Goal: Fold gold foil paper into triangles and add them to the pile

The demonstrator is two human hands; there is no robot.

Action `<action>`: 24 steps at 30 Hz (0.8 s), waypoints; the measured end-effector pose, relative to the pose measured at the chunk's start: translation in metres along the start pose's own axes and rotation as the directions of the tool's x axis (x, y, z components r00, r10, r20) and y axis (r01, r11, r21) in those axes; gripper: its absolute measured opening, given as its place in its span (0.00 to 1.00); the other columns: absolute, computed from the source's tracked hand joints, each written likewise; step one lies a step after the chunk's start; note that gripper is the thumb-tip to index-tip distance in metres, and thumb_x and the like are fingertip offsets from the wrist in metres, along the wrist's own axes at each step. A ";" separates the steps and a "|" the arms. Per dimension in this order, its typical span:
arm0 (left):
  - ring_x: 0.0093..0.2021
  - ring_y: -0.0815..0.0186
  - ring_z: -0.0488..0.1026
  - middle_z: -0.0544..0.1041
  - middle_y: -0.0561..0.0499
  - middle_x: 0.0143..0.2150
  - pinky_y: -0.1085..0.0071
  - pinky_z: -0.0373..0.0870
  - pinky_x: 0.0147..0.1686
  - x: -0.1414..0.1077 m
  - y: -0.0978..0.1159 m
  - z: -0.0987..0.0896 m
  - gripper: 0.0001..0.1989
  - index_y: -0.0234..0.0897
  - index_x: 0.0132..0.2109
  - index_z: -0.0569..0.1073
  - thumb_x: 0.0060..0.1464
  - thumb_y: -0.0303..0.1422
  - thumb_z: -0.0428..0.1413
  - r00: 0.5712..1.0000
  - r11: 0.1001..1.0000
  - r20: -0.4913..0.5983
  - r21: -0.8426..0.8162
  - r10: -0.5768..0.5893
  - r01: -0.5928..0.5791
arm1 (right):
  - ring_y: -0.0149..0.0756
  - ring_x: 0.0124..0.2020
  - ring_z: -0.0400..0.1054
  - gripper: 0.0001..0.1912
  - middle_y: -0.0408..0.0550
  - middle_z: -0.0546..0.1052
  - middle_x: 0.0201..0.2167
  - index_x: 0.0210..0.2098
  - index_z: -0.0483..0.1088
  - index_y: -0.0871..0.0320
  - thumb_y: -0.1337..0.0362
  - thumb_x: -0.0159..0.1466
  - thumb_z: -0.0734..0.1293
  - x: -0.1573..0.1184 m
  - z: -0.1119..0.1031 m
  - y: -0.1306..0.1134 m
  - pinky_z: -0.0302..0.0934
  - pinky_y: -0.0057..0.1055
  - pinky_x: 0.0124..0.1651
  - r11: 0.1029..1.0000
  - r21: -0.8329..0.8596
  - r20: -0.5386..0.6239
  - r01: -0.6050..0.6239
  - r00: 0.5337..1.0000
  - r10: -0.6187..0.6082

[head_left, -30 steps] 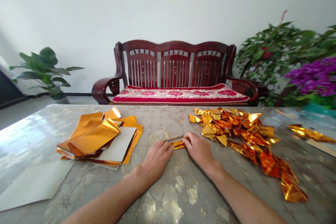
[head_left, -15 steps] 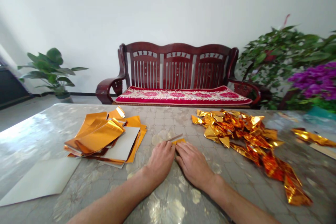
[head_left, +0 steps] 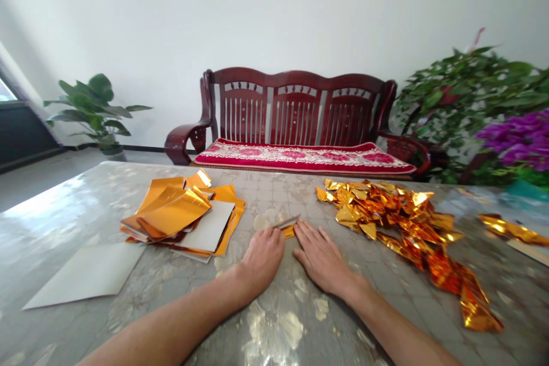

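A small piece of gold foil paper [head_left: 289,232], partly folded with a pale flap raised, lies on the table between my hands. The fingers of my left hand [head_left: 265,251] are curled closed over its left side, hiding part of it. My right hand [head_left: 319,254] rests flat with its fingers stretched out, the fingertips at the right edge of the paper. To the left is a loose stack of gold foil sheets [head_left: 171,218] with pale backs. Right of my hands, folded gold foil pieces [head_left: 398,217] lie in a shiny heap.
A single pale sheet [head_left: 88,274] lies at the table's left. Another gold foil piece [head_left: 512,230] and clear plastic [head_left: 465,199] are at the far right. Behind the patterned table [head_left: 266,186] stands a wooden bench [head_left: 295,106] with a red cover, between green plants.
My right hand has slid slightly away from my left, and its fingers have straightened. More of the gold foil paper and its raised flap now shows. The whole view has shifted a little.
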State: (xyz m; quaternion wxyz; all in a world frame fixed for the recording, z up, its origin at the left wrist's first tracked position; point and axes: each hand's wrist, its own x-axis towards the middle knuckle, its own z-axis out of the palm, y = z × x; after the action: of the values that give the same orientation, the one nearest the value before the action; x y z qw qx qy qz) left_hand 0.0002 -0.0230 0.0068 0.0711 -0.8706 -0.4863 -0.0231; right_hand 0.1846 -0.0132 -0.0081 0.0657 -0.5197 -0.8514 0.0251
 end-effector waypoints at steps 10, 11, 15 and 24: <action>0.53 0.58 0.71 0.74 0.44 0.55 0.62 0.69 0.53 -0.020 -0.027 0.005 0.16 0.35 0.55 0.71 0.63 0.25 0.47 0.996 0.992 -0.060 -0.107 0.067 -0.073 | 0.44 0.70 0.47 0.28 0.52 0.55 0.70 0.68 0.55 0.57 0.56 0.72 0.53 0.009 0.007 0.012 0.45 0.51 0.68 0.999 -0.038 -0.023 -0.034 0.999 0.033; 0.53 0.59 0.70 0.74 0.45 0.55 0.63 0.69 0.54 -0.020 -0.030 0.006 0.16 0.36 0.55 0.71 0.63 0.25 0.47 0.995 0.988 -0.066 -0.129 0.075 -0.083 | 0.44 0.70 0.49 0.27 0.51 0.56 0.69 0.68 0.56 0.56 0.56 0.72 0.54 0.010 0.007 0.015 0.46 0.51 0.67 0.999 -0.042 -0.037 -0.025 0.999 0.024; 0.51 0.60 0.71 0.76 0.47 0.51 0.65 0.68 0.54 -0.019 -0.036 0.007 0.15 0.37 0.52 0.72 0.62 0.23 0.47 0.991 0.979 -0.067 -0.165 0.112 -0.122 | 0.47 0.66 0.57 0.22 0.52 0.66 0.64 0.63 0.65 0.56 0.60 0.71 0.57 0.012 0.009 0.024 0.52 0.50 0.64 0.995 -0.098 -0.176 -0.016 0.984 -0.002; 0.46 0.60 0.71 0.78 0.48 0.44 0.65 0.68 0.49 -0.017 -0.024 0.003 0.12 0.38 0.46 0.74 0.61 0.24 0.48 0.991 0.972 -0.083 -0.200 0.106 -0.120 | 0.40 0.48 0.68 0.11 0.49 0.78 0.45 0.47 0.74 0.56 0.69 0.68 0.63 0.009 -0.006 0.009 0.58 0.36 0.49 0.934 -0.279 -0.322 0.223 0.895 -0.309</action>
State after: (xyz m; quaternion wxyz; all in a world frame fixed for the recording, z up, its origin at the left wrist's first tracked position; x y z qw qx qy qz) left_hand -0.0294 -0.0245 0.0044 -0.0004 -0.8982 -0.4280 -0.1003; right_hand 0.1890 -0.0012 -0.0025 0.1618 -0.3972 -0.8850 -0.1810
